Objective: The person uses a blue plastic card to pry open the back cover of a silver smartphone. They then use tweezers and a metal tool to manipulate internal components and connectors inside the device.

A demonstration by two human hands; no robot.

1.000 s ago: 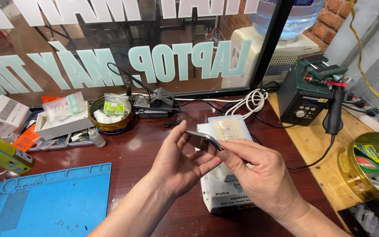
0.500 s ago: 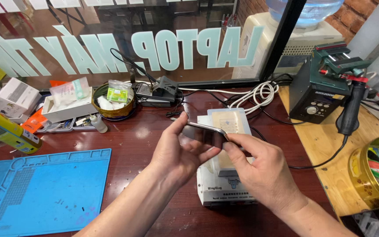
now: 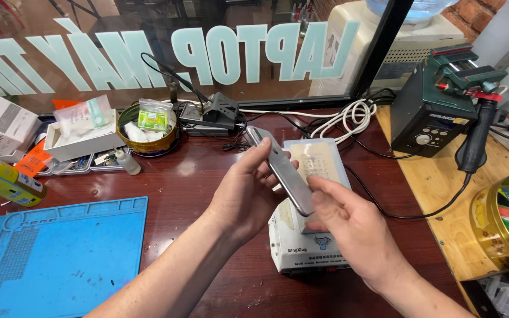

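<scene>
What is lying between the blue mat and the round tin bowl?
In the head view, bare dark red table lies between blue mat and tin bowl, plus a small bottle.

I see a phone (image 3: 281,171) with a polished, mirror-bright metal edge — smooth and glossy. The bench (image 3: 195,176) is dark lacquered wood, faintly shiny; along its right edge lies pale raw wood (image 3: 437,188), matt. The blue mat (image 3: 60,253) looks rubbery — dull.

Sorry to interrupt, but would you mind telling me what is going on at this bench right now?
A person holds a phone in both hands, edge-on above a white heating box on the dark red table. The left hand grips it from the side; the right hand pinches its lower end. A blue mat lies to the left, and a green soldering station stands at the right.
</scene>
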